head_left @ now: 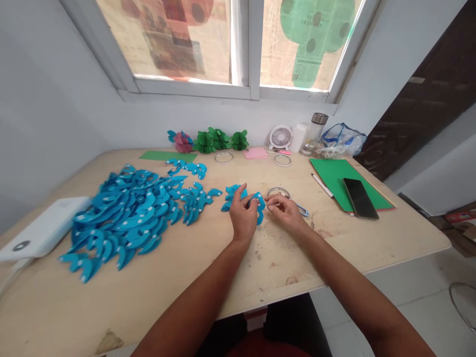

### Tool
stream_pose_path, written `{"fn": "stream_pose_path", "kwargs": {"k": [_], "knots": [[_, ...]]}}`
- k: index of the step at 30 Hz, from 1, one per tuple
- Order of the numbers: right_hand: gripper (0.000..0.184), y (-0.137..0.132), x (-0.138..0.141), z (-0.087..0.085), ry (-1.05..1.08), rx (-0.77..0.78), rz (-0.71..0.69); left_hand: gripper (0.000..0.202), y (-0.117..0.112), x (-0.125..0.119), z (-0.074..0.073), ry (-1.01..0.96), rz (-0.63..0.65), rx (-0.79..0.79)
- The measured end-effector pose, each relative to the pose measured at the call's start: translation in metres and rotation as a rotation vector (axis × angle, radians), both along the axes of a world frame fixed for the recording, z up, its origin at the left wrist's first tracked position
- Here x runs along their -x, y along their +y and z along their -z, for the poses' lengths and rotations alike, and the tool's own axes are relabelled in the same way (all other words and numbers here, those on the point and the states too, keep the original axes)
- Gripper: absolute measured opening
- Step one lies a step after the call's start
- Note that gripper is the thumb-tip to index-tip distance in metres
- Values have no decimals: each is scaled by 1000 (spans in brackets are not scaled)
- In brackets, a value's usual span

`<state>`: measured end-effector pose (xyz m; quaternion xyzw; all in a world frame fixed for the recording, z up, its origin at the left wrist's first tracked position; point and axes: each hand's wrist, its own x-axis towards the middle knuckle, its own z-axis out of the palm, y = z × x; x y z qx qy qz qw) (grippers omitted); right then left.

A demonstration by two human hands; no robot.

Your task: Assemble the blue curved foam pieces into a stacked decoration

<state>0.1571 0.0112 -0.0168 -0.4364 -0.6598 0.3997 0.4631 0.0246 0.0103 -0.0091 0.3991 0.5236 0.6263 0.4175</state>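
My left hand (242, 213) is closed on a small stack of blue paper cut-outs (232, 194) at the middle of the wooden table (186, 277). My right hand (284, 210) pinches at the right edge of the same stack, fingers pressed together, apparently on a small white tab. A roll of clear tape (278, 191) lies just behind my right hand. A large heap of blue curved cut-outs (126, 213) with white tabs spreads to the left.
Green paper sheets (336, 176) with a black phone (360, 198) and a pen (322, 185) lie at the right. Folded paper decorations (219, 140), a small fan (280, 137), a bottle (316, 130) and tape rolls (223, 157) stand at the back. A white device (40, 228) sits at far left.
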Motion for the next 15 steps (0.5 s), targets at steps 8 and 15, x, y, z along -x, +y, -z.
{"fn": "stream_pose_path", "kwargs": {"k": [8,15], "knots": [[10,0,2,5,-134,57,62,53,-1,-2,-1,-25,54,-26],[10,4,0,11,-11,109,174,57,-1,-5,1,-105,137,-16]]}}
